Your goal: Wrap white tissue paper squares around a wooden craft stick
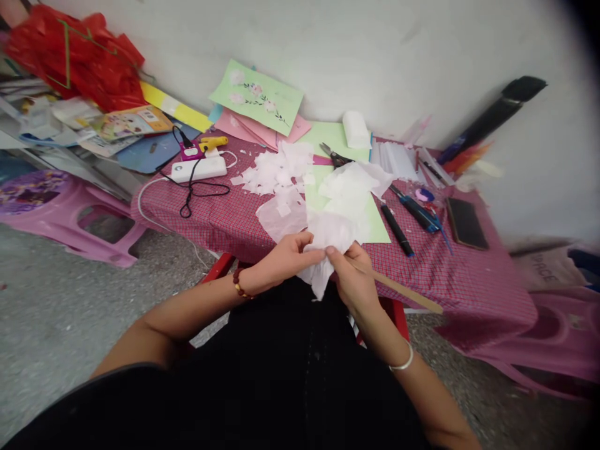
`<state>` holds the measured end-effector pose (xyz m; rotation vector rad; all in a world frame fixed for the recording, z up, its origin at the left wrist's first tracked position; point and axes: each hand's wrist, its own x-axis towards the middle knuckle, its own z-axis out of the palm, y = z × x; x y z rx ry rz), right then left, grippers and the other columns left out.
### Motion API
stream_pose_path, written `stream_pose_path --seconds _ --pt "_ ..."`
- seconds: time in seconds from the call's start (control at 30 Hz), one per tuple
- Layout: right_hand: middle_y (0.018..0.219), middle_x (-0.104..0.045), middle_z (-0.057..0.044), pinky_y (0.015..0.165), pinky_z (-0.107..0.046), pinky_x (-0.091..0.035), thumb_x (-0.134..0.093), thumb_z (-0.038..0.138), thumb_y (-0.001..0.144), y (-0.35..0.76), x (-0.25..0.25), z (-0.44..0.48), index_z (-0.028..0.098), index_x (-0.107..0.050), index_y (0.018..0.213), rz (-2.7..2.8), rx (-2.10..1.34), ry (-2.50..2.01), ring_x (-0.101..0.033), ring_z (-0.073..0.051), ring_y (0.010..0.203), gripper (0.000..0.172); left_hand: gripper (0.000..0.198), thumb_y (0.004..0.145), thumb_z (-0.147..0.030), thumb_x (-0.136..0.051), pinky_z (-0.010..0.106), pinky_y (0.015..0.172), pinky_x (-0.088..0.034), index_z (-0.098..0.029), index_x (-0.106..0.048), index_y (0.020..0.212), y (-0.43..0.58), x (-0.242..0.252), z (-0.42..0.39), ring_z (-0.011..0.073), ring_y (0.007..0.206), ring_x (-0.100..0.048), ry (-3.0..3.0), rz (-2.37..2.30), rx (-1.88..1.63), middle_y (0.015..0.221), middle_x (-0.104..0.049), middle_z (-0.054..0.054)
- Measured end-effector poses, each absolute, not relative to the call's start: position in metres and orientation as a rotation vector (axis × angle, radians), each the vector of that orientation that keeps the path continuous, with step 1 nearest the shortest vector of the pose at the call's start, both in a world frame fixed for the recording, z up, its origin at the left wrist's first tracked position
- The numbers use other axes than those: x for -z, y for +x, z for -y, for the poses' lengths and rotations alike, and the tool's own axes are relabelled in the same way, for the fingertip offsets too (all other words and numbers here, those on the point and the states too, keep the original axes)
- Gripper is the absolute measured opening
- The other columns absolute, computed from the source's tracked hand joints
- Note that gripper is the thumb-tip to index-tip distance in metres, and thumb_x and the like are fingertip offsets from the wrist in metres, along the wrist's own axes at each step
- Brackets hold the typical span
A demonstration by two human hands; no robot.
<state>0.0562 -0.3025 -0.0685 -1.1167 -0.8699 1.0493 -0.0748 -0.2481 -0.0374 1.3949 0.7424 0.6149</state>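
Observation:
Both hands meet at the table's front edge around thin white tissue paper (330,231). My left hand (293,255) is closed, pinching the tissue's left side between thumb and fingers. My right hand (355,275) is closed on the tissue's right side and also holds a flat wooden stick (403,290), which points out to the right. One end of the stick is hidden in the hand and tissue. Past the hands, more crumpled tissue (351,186) lies over a light green sheet (379,225). Many torn white paper pieces (272,172) lie to the left.
Black-handled scissors (338,157), a black marker (397,230), a blue-black tool (419,212) and a dark phone-like slab (467,223) lie on the checked tablecloth (487,281). A white power strip (199,169) with cables sits left. A green flower-decorated card (257,97) leans at the back. Pink stools (89,212) flank the table.

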Motion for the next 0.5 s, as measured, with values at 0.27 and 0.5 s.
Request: stream_pose_path --seconds 0.27,0.5 --pt "0.06 -0.056 0.004 0.047 -0.023 -0.039 -0.068 0.034 0.073 0.0554 0.0613 0.2993 0.019 -0.059 0.076 0.774 -1.113 -1.15 -0.047 -0.008 0.048 0.018 0.006 0.072 -0.017 -0.056 0.017 0.05 -0.032 -0.012 -0.058 0.074 -0.078 0.0347 0.2502 0.0064 0.057 -0.041 1.781 -0.828 -0.719 0.065 -0.049 -0.003" --pt "0.048 -0.047 0.006 0.046 -0.024 -0.036 -0.062 0.035 0.078 0.056 0.0706 0.2995 0.02 -0.051 0.066 0.849 -1.049 -1.286 -0.042 -0.01 0.044 0.022 0.013 0.077 -0.023 -0.056 0.018 0.05 -0.037 -0.012 -0.059 0.081 -0.0789 0.033 0.246 0.0078 0.057 -0.049 1.512 -0.833 -0.642 0.069 -0.058 -0.001"
